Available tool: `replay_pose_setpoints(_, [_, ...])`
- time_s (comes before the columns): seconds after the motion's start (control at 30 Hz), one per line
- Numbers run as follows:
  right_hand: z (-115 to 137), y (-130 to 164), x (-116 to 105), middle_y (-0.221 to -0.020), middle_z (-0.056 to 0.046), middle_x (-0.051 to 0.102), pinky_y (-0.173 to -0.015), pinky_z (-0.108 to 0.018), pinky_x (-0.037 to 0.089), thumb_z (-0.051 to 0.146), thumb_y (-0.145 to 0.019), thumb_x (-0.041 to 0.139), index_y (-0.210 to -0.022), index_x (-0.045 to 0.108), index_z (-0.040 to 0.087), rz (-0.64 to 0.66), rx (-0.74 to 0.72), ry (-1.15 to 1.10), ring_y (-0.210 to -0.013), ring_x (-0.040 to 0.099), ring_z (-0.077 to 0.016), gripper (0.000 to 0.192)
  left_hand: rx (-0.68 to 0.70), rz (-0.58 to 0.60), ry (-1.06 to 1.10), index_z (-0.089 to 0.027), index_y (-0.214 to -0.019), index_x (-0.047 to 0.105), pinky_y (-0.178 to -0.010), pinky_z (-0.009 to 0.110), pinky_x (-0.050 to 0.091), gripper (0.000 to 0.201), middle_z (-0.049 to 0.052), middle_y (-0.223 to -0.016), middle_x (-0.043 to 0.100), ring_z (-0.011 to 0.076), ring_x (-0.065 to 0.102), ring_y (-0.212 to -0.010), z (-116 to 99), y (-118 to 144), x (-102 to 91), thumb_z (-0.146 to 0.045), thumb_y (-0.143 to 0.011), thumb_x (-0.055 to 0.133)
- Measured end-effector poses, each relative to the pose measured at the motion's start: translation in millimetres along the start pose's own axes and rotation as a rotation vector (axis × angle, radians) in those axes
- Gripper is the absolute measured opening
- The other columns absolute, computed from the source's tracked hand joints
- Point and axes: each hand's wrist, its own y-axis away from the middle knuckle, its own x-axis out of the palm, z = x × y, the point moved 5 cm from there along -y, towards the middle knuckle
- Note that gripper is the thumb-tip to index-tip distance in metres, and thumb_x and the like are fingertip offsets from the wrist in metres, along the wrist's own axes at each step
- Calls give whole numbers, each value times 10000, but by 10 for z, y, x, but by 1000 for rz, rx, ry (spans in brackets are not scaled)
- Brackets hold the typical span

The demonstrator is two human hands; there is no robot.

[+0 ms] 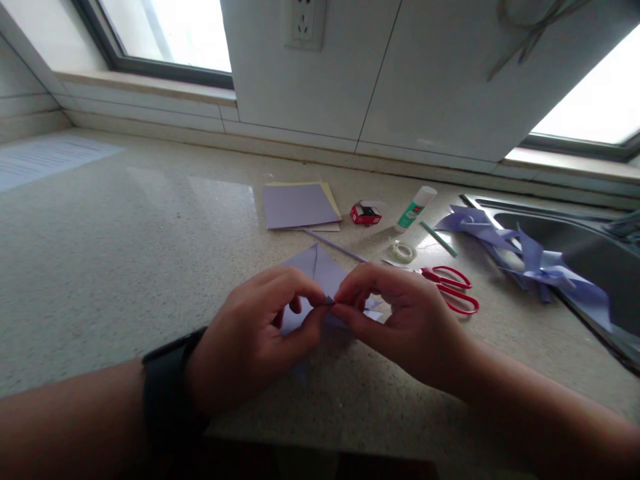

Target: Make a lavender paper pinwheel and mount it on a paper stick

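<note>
My left hand (270,327) and my right hand (395,320) meet over the counter, both closed in a pinch. Between their fingertips shows a small dark-edged tip of purple paper (329,301); whether it belongs to the sheet beneath cannot be made out. Under the fingers lies a creased purple paper sheet (303,259), its near part mostly hidden by my hands. Small pointed paper ends (373,312) stick out below my right fingers. Red-handled scissors (453,287) rest just beyond my right hand, their blades mostly covered.
Beyond my hands are a stack of square paper (300,205), a small red box (365,213), a glue stick (416,208), a tape roll (403,251), a purple stick (337,246) and a green stick (439,239). Purple paper pinwheels (543,267) lie at the sink's edge (590,327).
</note>
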Motion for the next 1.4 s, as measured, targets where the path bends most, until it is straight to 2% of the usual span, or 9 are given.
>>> replay_pose_setpoints(0.1, [-33,-33,-97,-729,29,665,-598,-229,500,221,-902,701,-871,672,209,-4,-8,41,-653,600,-102,43,-18,13,12,-246,-926,654,-619,240,455,109,-51,-784,634,109,580,-692,1,-7,-1,-154,-867,649])
replay_pose_setpoints(0.2, [-157,-83,-349,-735,10,668,-575,-251,487,267,-941,642,-883,666,210,-81,34,103,-649,605,-122,85,-50,11,16,-232,-903,644,-606,240,448,77,-50,-754,608,106,565,-666,6,-17,-12,-163,-874,627])
replay_pose_setpoints(0.27, [-275,-114,-519,-748,-3,669,-587,-271,485,306,-949,632,-884,675,209,-65,83,217,-659,604,-135,125,-64,18,26,-227,-888,636,-602,237,449,60,-50,-741,599,104,556,-656,6,-24,-11,-171,-877,618])
replay_pose_setpoints(0.4, [-473,-136,-671,-723,7,672,-567,-272,447,317,-931,643,-1035,705,213,167,109,486,-611,601,-133,159,-99,49,45,-224,-880,629,-580,234,443,48,-46,-736,593,110,548,-651,22,-37,7,-182,-879,606])
replay_pose_setpoints(0.53, [-522,-96,-580,-899,-16,724,-655,-266,476,218,-907,655,-1085,731,236,464,34,491,-746,652,-142,194,-91,71,54,-217,-889,627,-603,247,455,54,-36,-747,596,118,555,-666,26,-49,18,-176,-881,594])
replay_pose_setpoints(0.73, [-520,-83,-514,-959,-28,693,-768,-282,505,209,-926,677,-978,758,218,581,1,381,-824,650,-142,97,-85,87,50,-214,-885,629,-613,258,461,59,-30,-743,594,125,561,-670,24,-43,13,-180,-890,582])
replay_pose_setpoints(1.03, [-448,-100,-455,-951,-31,683,-795,-304,516,179,-918,672,-920,739,203,576,-56,306,-843,641,-150,71,-108,107,50,-209,-891,621,-606,257,452,44,-34,-742,592,123,554,-662,46,-44,33,-192,-897,581])
replay_pose_setpoints(1.23, [-222,-124,-454,-1096,-60,709,-928,-376,504,165,-903,662,-914,674,211,391,-206,212,-1019,646,-188,49,-79,120,59,-215,-905,615,-634,266,456,48,-37,-759,597,124,555,-675,43,-33,36,-179,-902,584])
replay_pose_setpoints(1.4, [-123,-89,-402,-1015,-45,709,-925,-382,506,155,-899,667,-972,685,225,258,-224,174,-1026,648,-202,103,-6,110,19,-222,-919,619,-690,286,466,88,-23,-817,634,139,580,-739,-2,-18,33,-145,-879,602])
